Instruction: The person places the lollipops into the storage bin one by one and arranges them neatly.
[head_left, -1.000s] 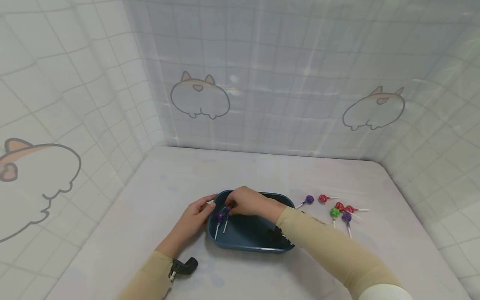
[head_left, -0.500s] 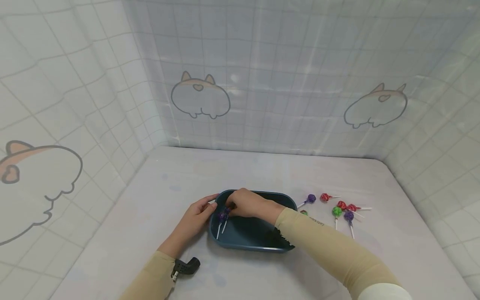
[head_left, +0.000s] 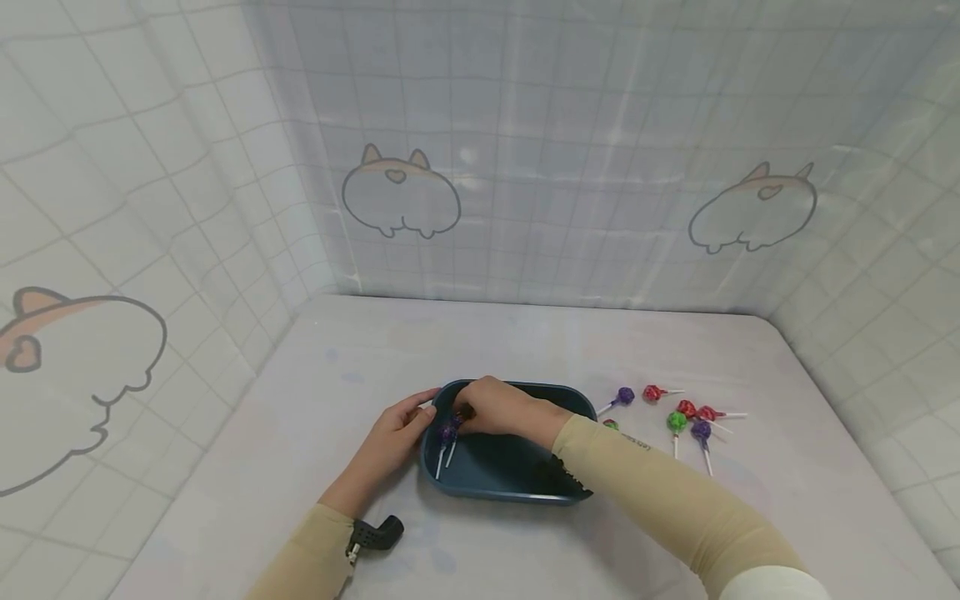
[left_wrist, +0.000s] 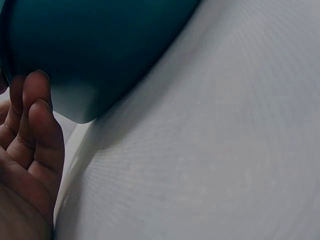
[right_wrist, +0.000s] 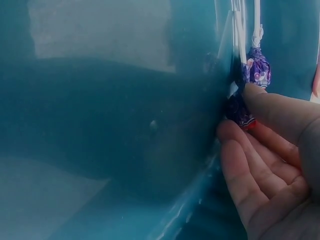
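A dark teal tray (head_left: 510, 498) with raised walls stands on the table before me. My left hand (head_left: 396, 429) holds its left end, thumb at the rim and fingers against the outer wall, as the left wrist view shows. Inside the tray's left end, my right hand (head_left: 498, 406) pinches a purple-wrapped lollipop (right_wrist: 240, 110) by its head between thumb and fingers. Right beside that one lies another purple lollipop (right_wrist: 260, 70), its white stick pointing towards me in the head view. My right hand partly covers the held lollipop in the head view.
Right of the tray lie several loose lollipops: purple (head_left: 625, 396), red (head_left: 652, 392), green (head_left: 677, 422) and another purple (head_left: 701, 430) among them. A green one (head_left: 611, 424) is mostly hidden by my right sleeve. White tiled-pattern curtains (head_left: 525, 167) surround the table.
The two purple lollipops in the tray have come closer together. The whole scene has shifted slightly to the right in the head view. Both hands keep their hold.
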